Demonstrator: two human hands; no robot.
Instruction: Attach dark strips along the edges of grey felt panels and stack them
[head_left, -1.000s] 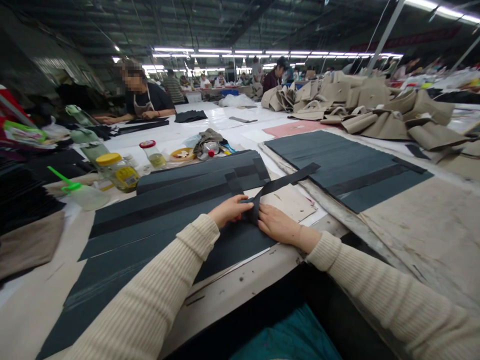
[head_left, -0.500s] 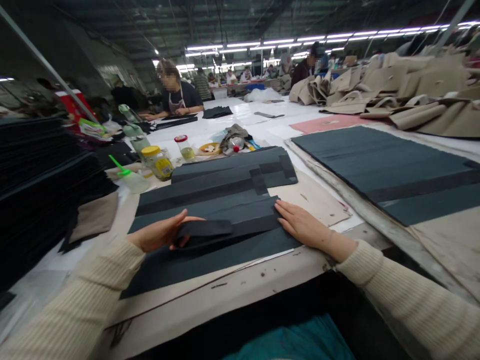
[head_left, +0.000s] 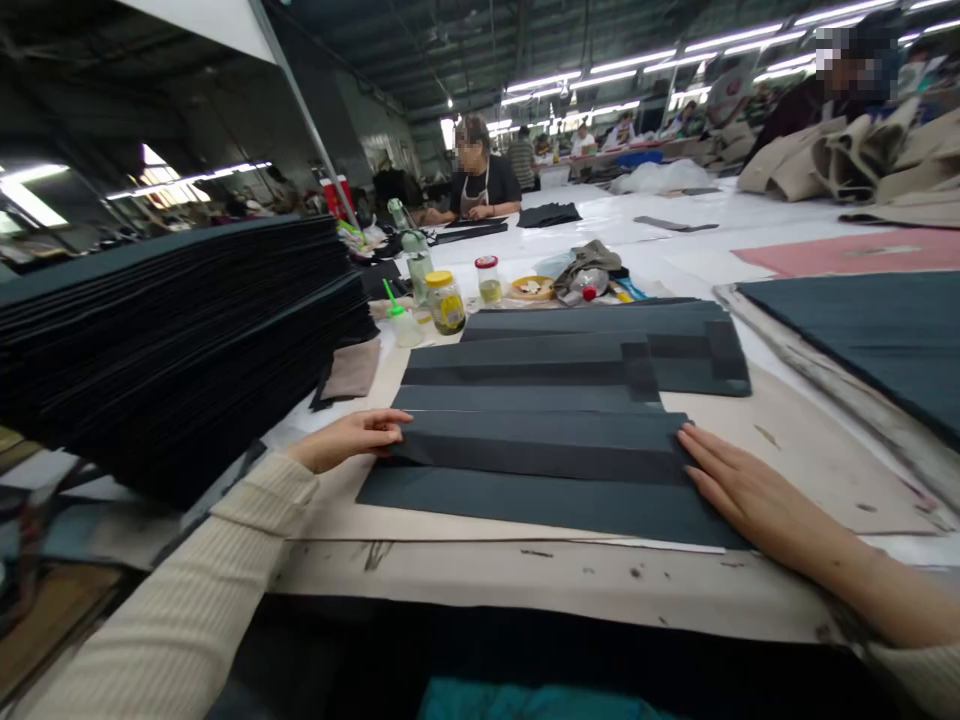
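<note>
Across the nearest dark blue-green panel [head_left: 555, 502] lies a long black strip [head_left: 540, 458], now flat along most of its length. My left hand [head_left: 352, 438] pinches the strip's left end at the panel's left edge, where it lifts slightly. Fingers stretched out, my right hand [head_left: 750, 490] rests flat on the panel's right end, beside the strip's other end. Behind it, a second panel [head_left: 525, 397] and a third panel [head_left: 585, 320] overlap, each with dark bands across it.
A tall stack of dark panels [head_left: 172, 330] stands at left, near a brown cloth piece [head_left: 352, 370]. Further back are a yellow-lidded jar [head_left: 446, 305], a red-lidded jar [head_left: 488, 282] and a green-nozzled bottle [head_left: 405, 327]. A co-worker [head_left: 484, 185] sits across the table.
My left hand has moved left and drawn the strip's folded-over end out, so the strip now lies extended. My right hand stays on the panel's right end. The view has turned left.
</note>
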